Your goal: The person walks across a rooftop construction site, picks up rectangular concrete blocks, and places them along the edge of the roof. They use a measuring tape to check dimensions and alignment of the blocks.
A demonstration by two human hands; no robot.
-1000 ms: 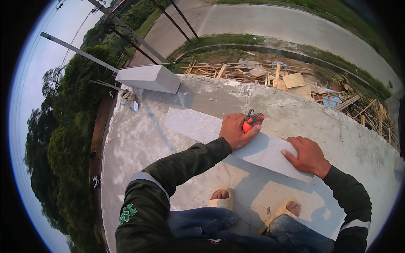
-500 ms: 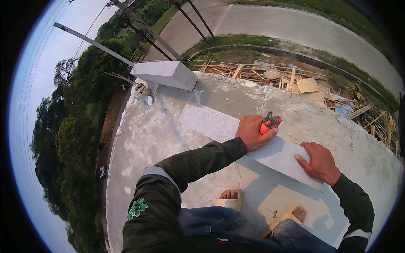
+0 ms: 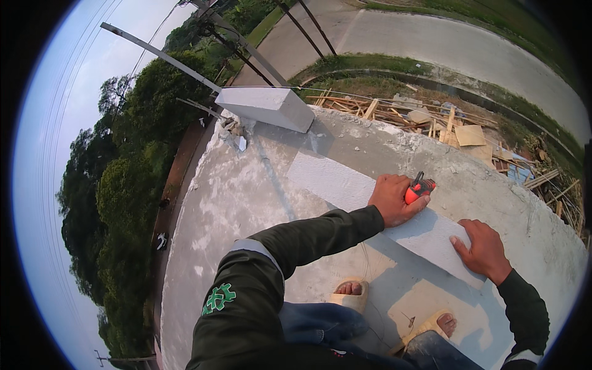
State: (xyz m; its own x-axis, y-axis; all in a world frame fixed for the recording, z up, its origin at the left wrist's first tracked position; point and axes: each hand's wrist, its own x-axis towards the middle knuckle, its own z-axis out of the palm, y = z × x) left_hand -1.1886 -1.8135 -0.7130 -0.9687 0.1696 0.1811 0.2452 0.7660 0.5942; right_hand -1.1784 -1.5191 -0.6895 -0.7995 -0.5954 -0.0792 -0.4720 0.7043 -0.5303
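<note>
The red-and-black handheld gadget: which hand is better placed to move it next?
Probably the left hand: it holds the red-and-black handheld gadget above the long white rectangular block. The right hand rests near the block's right end, apart from the gadget.

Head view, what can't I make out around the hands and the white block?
Head view, now:
Part of the red-and-black tool: hidden by the left hand around it.
Underside of the white block: hidden by the block's own upper face.
Upper part of the right sleeve: cut off by the lower edge.
Single pieces in the wood scrap pile: many too small to tell apart.
</note>
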